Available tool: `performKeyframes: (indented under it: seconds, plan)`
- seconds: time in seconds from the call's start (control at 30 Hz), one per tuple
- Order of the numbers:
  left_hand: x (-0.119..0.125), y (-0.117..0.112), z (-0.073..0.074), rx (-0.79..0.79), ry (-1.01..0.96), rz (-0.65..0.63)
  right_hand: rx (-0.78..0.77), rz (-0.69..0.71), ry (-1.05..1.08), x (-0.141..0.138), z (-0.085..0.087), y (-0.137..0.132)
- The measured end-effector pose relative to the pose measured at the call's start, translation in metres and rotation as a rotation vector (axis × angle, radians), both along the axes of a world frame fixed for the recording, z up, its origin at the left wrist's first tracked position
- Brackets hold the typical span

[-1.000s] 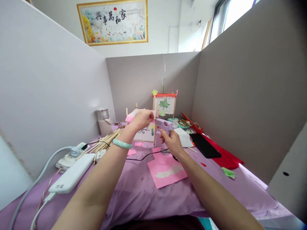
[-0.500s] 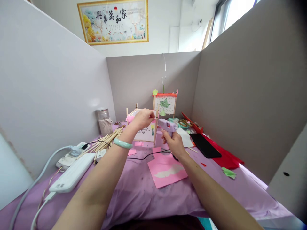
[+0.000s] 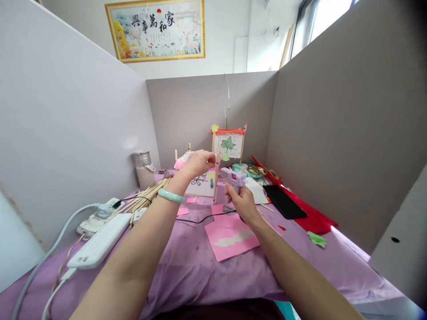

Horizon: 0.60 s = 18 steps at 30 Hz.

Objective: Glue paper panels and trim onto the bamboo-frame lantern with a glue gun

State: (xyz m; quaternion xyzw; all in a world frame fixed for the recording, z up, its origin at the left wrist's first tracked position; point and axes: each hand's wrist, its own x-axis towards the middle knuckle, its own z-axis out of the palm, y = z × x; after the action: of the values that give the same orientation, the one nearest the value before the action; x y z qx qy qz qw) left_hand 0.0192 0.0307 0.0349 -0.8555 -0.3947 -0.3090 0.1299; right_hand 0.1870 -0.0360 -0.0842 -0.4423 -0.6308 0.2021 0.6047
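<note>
Grey partitions enclose a purple table. Left hand pinches the lantern frame top; right hand grips the glue gun, fingers closed

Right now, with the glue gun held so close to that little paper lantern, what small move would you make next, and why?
Probably ease the glue gun leftward until its nozzle meets the lantern frame. The left hand pinches the frame's top, steadying it, while the right hand grips the gun just beside it, nozzle aimed at the frame with a small gap between them.

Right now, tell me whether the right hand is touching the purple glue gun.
Touching. The head view shows the right hand wrapped around the purple glue gun grip, lifting it clear of the table.
</note>
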Motion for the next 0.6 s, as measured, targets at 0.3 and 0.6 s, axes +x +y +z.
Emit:
performKeyframes:
  seconds: [0.3,0.6]
  plan:
    - [0.000,0.004,0.005,0.035,0.102,0.066,0.056,0.060,-0.196,-0.002,-0.003,-0.020]
    - [0.001,0.000,0.011,-0.020,0.139,0.058,0.281,0.203,-0.894,-0.019,-0.021,-0.037]
